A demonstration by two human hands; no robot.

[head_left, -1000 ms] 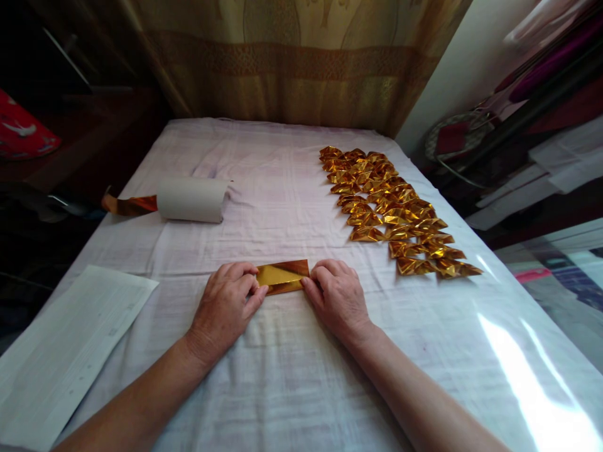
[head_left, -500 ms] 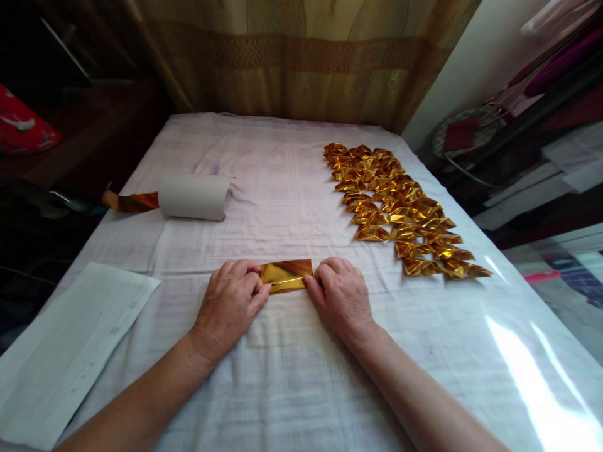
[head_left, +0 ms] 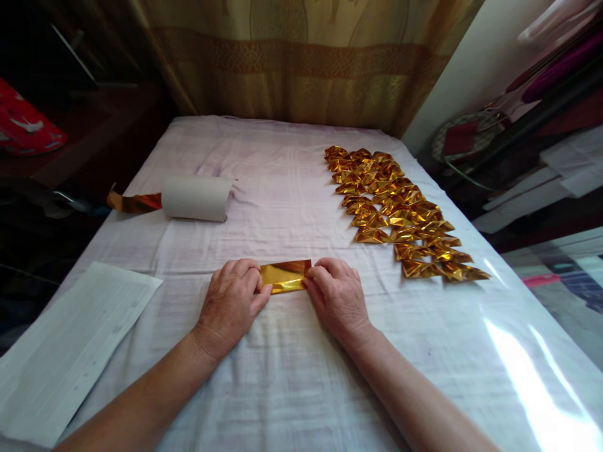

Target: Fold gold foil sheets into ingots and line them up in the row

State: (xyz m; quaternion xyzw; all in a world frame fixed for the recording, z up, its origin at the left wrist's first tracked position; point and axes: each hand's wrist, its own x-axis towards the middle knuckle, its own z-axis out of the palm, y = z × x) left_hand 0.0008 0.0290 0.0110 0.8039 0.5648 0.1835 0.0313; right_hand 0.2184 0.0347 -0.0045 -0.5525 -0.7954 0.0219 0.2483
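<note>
Against the picture from one second ago, the gold foil strip [head_left: 285, 275] shines more evenly: the dark slanting patch across it has shrunk towards its far right corner, and the bright line along its near side is less distinct. Both hands stand at the strip's two ends, much as they did then (the whole view has shifted a little, so small moves are hard to judge).

The left hand [head_left: 230, 298] has its fingers bent and pressed together on the strip's left end, with the thumb at the near corner, so the end is gripped between them. The right hand [head_left: 340, 294] pinches the strip's right end, thumb and forefinger nearly meeting, the other fingers curled in beside; their undersides are hidden.

The strip lies on the pale cloth [head_left: 282, 383], directly between the hands. Beyond it to the right are rows of folded gold pieces [head_left: 401, 218]; beyond it to the left lies a grey roll [head_left: 195, 198]. A white sheet [head_left: 78, 351] rests left of the strip, nearer the person.
</note>
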